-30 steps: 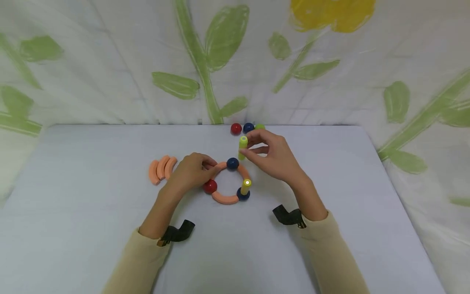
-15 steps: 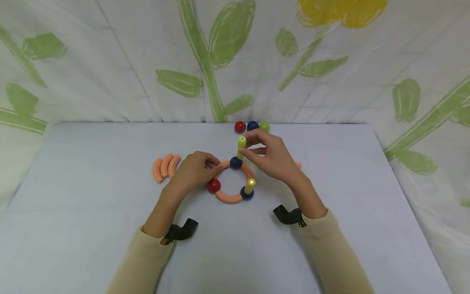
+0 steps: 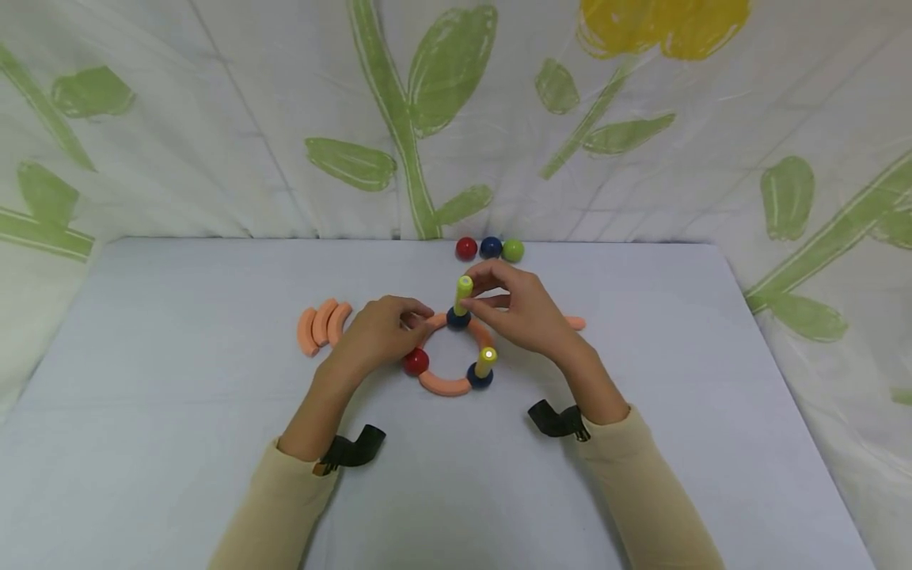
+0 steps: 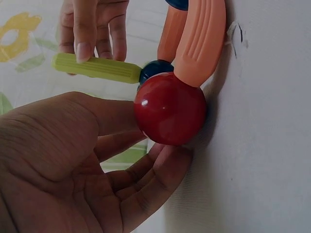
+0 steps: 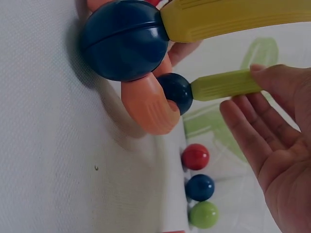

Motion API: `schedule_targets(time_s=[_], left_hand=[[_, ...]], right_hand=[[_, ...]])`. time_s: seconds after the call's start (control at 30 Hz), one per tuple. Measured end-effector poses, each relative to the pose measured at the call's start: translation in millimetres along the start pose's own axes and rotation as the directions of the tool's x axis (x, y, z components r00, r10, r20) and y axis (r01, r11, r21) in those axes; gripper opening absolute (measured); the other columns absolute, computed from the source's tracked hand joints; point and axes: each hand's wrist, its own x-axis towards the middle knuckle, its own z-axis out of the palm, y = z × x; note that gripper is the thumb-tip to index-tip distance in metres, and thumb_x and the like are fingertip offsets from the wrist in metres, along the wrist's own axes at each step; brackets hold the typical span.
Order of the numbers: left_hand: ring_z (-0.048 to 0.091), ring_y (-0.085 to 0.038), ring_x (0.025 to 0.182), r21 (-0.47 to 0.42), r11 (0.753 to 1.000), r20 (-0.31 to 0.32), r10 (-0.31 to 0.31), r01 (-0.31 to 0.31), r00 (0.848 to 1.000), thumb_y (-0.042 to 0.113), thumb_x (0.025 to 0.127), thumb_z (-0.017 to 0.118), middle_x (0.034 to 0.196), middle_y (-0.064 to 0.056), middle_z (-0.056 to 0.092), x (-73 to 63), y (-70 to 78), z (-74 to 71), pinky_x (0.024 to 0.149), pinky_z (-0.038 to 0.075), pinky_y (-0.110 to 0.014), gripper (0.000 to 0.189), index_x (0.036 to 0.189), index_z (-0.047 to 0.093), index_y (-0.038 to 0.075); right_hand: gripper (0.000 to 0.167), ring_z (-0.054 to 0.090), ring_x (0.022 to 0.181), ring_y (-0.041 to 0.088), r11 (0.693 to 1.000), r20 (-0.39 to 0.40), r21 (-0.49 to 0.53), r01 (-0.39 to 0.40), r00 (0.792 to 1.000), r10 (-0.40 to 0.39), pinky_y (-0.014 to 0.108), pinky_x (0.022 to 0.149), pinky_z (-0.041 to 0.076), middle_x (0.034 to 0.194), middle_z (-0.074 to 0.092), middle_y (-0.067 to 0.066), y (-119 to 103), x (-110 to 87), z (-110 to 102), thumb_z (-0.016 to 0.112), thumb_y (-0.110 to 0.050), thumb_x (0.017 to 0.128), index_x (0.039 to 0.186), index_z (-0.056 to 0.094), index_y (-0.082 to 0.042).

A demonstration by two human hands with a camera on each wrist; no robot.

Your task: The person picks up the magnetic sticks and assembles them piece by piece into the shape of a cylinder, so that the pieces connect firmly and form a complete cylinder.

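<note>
A ring of orange curved rods [image 3: 445, 386] joined by balls lies on the table, with a red ball [image 3: 416, 362] at left and a blue ball [image 3: 480, 377] at near right. From that blue ball a yellow rod [image 3: 486, 362] stands upright. My right hand [image 3: 520, 309] pinches a yellow-green rod [image 5: 226, 85] between thumb and fingers; its lower end meets the far blue ball [image 5: 176, 93]. My left hand [image 3: 381, 328] holds the ring's left curved rod, just behind the red ball [image 4: 170, 109]; that rod is mostly hidden by the fingers.
Three loose orange curved rods [image 3: 322, 324] lie left of the left hand. At the table's back edge sit a red ball [image 3: 466, 248], a blue ball [image 3: 490, 248] and a green ball [image 3: 513, 251]. Another orange piece [image 3: 577, 323] is partly hidden behind the right wrist. A painted cloth [image 3: 249, 119] hangs behind.
My right hand has lowered the yellow-green rod from above the far blue ball until it stands on that ball. The left hand keeps its hold on the ring.
</note>
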Motion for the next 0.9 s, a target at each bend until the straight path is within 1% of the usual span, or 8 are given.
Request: schedule_targets(time_s=[0.1,0.2,0.33,0.43,0.5,0.6,0.73,0.9], left_hand=[[0.067,-0.021,0.094,0.020,1.000,0.010,0.009,-0.009,1.000,0.030,0.103,0.067,0.113,-0.008,0.076,-0.5,1.0,0.4,0.074,0.050,-0.030,0.035,0.134,0.073,0.016],[0.066,-0.021,0.090,0.027,0.999,0.005,0.026,-0.026,1.000,0.031,0.102,0.067,0.112,-0.007,0.076,-0.6,2.1,2.2,0.072,0.049,-0.029,0.036,0.134,0.073,0.015],[0.066,-0.022,0.092,0.051,0.997,-0.032,0.052,-0.050,0.998,0.036,0.103,0.068,0.112,-0.006,0.076,-0.1,1.5,6.7,0.074,0.051,-0.031,0.038,0.134,0.073,0.016],[0.069,-0.021,0.095,0.078,0.994,-0.067,0.087,-0.082,0.994,0.039,0.104,0.067,0.113,-0.007,0.077,1.1,1.1,9.9,0.077,0.055,-0.034,0.038,0.134,0.074,0.017],[0.071,-0.021,0.096,0.088,0.991,-0.084,0.107,-0.100,0.991,0.039,0.104,0.068,0.113,-0.006,0.078,1.8,1.8,11.3,0.079,0.057,-0.036,0.037,0.133,0.075,0.017],[0.073,-0.020,0.094,0.098,0.989,-0.102,0.121,-0.111,0.987,0.037,0.103,0.069,0.111,-0.005,0.079,2.4,4.3,11.7,0.078,0.058,-0.037,0.033,0.128,0.078,0.017],[0.074,-0.020,0.091,0.111,0.988,-0.119,0.121,-0.108,0.985,0.032,0.102,0.071,0.107,-0.005,0.080,-0.3,6.9,8.9,0.075,0.058,-0.035,0.028,0.122,0.080,0.014],[0.071,-0.019,0.088,0.100,0.992,-0.113,0.088,-0.077,0.990,0.029,0.102,0.070,0.105,-0.005,0.078,-2.5,7.4,5.6,0.075,0.055,-0.034,0.026,0.118,0.080,0.011]], right_hand=[[0.026,0.073,0.112,0.023,1.000,0.011,0.000,0.003,1.000,-0.003,0.036,0.095,0.063,0.114,0.071,0.008,-0.3,-0.3,0.0,0.077,-0.007,0.097,0.121,0.066,-0.006],[0.027,0.073,0.112,0.024,1.000,0.015,-0.002,0.002,1.000,-0.002,0.037,0.095,0.063,0.114,0.070,0.009,-0.5,-0.6,0.2,0.077,-0.006,0.096,0.121,0.067,-0.006],[0.027,0.073,0.114,0.023,1.000,0.036,-0.007,-0.016,0.999,0.016,0.037,0.097,0.062,0.116,0.071,0.008,0.1,-1.2,-0.9,0.077,-0.009,0.097,0.122,0.068,-0.006],[0.029,0.072,0.116,0.023,0.999,0.055,-0.029,-0.038,0.998,0.040,0.037,0.100,0.061,0.120,0.072,0.007,1.5,-1.7,-4.9,0.078,-0.013,0.097,0.124,0.069,-0.008],[0.032,0.072,0.117,0.023,0.997,0.065,-0.047,-0.055,0.996,0.058,0.039,0.101,0.061,0.124,0.072,0.007,1.4,-2.1,-8.9,0.078,-0.016,0.097,0.127,0.069,-0.009],[0.038,0.071,0.119,0.024,0.995,0.074,-0.072,-0.075,0.994,0.080,0.041,0.103,0.060,0.128,0.072,0.007,1.0,-2.4,-14.6,0.080,-0.019,0.096,0.131,0.068,-0.010],[0.043,0.071,0.120,0.025,0.991,0.096,-0.097,-0.091,0.990,0.100,0.043,0.105,0.058,0.130,0.071,0.012,-0.2,-2.9,-20.0,0.079,-0.020,0.097,0.135,0.066,-0.007],[0.043,0.071,0.119,0.026,0.983,0.108,-0.138,-0.122,0.985,0.137,0.045,0.108,0.057,0.132,0.071,0.016,-3.7,-6.8,-26.9,0.076,-0.021,0.099,0.137,0.065,-0.004]])
